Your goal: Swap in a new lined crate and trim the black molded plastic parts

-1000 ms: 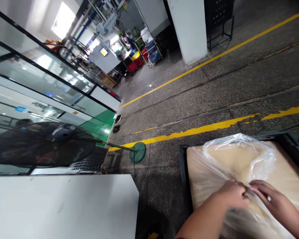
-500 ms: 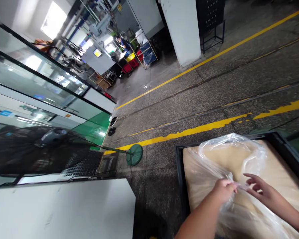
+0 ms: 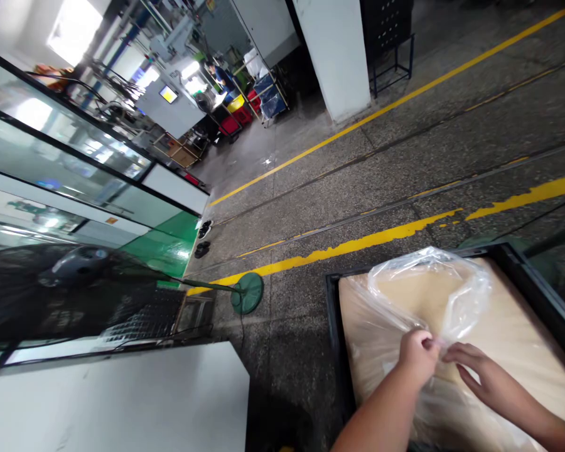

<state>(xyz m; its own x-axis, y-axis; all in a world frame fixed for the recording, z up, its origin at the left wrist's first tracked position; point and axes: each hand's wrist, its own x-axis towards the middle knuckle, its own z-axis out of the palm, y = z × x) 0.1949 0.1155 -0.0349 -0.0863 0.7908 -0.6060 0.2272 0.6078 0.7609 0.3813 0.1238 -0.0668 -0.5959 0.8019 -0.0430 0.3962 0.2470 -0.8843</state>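
A clear plastic bag (image 3: pixel 468 301) lies bunched over tan-brown contents (image 3: pixel 518 326) inside a black crate (image 3: pixel 333 326). My left hand (image 3: pixel 417 355) is closed, pinching a gathered part of the bag near its middle. Close beside it, my right hand (image 3: pixel 475 367) has its fingers stretched toward the left fingertips, against the plastic. The right thumb stands apart from the fingers. A loop of the bag's loose film rises beyond both hands. What lies between the left fingertips is mostly hidden.
A white surface (image 3: pixel 122 402) fills the lower left. A large fan (image 3: pixel 75 267) on a green round base (image 3: pixel 247 293) stands left of the crate. Yellow floor lines (image 3: pixel 339 251) cross the aisle. Farther off, a person (image 3: pixel 223 78) is beside machines.
My right fingers have drawn together and moved in toward the left hand. The left hand keeps its pinch on the bag. The whole view has shifted slightly.
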